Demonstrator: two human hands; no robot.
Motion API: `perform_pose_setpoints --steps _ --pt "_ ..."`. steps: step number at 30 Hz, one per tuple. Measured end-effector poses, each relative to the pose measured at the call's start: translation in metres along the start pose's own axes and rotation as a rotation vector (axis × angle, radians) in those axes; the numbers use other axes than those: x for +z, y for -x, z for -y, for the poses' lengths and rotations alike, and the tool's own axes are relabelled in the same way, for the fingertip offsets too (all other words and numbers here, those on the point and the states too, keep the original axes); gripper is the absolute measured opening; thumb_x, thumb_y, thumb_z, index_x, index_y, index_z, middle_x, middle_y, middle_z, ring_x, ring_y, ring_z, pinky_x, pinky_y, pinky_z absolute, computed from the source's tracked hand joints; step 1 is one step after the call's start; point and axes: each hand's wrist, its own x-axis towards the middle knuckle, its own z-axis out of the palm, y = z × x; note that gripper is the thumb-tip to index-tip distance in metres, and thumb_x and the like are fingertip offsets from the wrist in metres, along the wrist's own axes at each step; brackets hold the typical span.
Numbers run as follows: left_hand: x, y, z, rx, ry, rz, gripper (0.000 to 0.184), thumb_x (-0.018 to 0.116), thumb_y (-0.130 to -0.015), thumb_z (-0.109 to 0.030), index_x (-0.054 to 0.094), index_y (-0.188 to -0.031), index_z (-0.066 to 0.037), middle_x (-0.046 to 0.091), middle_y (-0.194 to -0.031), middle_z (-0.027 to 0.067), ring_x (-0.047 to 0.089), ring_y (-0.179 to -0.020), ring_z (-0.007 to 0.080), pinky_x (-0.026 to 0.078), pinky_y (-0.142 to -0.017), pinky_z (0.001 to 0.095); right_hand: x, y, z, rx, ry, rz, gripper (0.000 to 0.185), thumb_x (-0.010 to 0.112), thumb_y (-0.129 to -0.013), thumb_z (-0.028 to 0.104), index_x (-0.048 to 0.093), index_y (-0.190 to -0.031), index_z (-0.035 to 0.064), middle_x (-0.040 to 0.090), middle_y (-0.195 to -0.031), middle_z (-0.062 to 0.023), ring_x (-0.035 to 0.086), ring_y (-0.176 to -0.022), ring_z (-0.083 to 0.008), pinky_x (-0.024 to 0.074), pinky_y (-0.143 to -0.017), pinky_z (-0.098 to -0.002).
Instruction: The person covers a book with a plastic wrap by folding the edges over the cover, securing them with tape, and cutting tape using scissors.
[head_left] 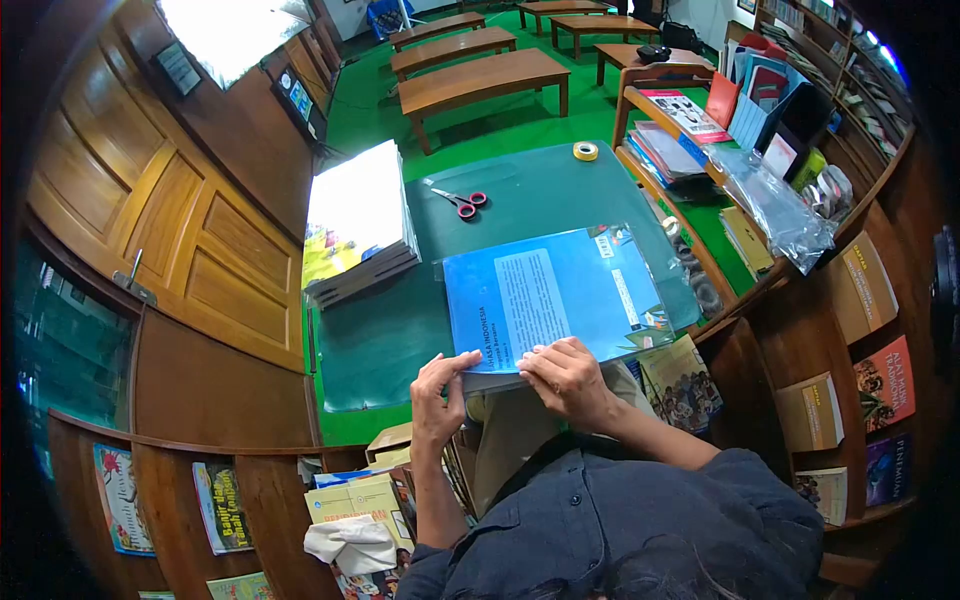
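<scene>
A blue book [575,290] with its back cover up lies on the green table top, and a clear plastic sheet shows past its edges. At the book's near left corner, my left hand [438,398] pinches the near edge, thumb on top. My right hand [572,380] is closed on the same edge, a little to the right, with curled fingers pressed together. What is under the fingers is partly hidden. Scissors [462,204] with red handles lie beyond the book, near a roll of yellow tape [585,151].
A tall stack of books [355,220] stands at the table's left. To the right, a wooden shelf [630,100] holds folders and clear plastic packaging [765,195]. Book racks flank me on both sides. A white cloth [350,543] lies on books at lower left.
</scene>
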Motion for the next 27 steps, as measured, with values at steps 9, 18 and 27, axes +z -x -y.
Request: perform_pose_setpoints --steps 9,18,27 --pt "-0.006 -0.016 -0.003 0.058 -0.074 0.072 0.036 0.055 -0.074 0.009 0.071 -0.101 -0.010 0.072 -0.098 0.0002 0.065 -0.084 0.0168 0.036 -0.104 0.0436 -0.007 -0.004 0.002 0.034 -0.018 0.078 0.012 0.068 -0.076 0.006 0.065 -0.087 0.0045 0.067 -0.087 -0.0060 0.060 -0.076 -0.0196 0.0434 -0.077 -0.0300" --pt "-0.004 -0.019 0.012 -0.037 0.148 0.118 0.033 0.057 -0.076 0.005 0.070 -0.103 -0.009 0.073 -0.089 0.0010 0.065 -0.079 0.0154 0.035 -0.105 0.0412 -0.018 -0.016 0.008 0.015 0.006 0.185 0.009 0.066 -0.078 0.009 0.061 -0.085 0.0057 0.063 -0.082 -0.0053 0.054 -0.069 -0.0189 0.0416 -0.071 -0.0304" --pt "-0.006 -0.021 0.008 -0.081 0.202 0.133 0.028 0.056 -0.078 0.004 0.069 -0.101 -0.005 0.073 -0.087 0.0045 0.064 -0.078 0.0132 0.030 -0.109 0.0401 -0.024 -0.020 -0.013 0.079 -0.099 0.233 0.007 0.066 -0.079 0.008 0.065 -0.086 0.0046 0.062 -0.076 -0.0057 0.053 -0.068 -0.0191 0.0418 -0.073 -0.0306"
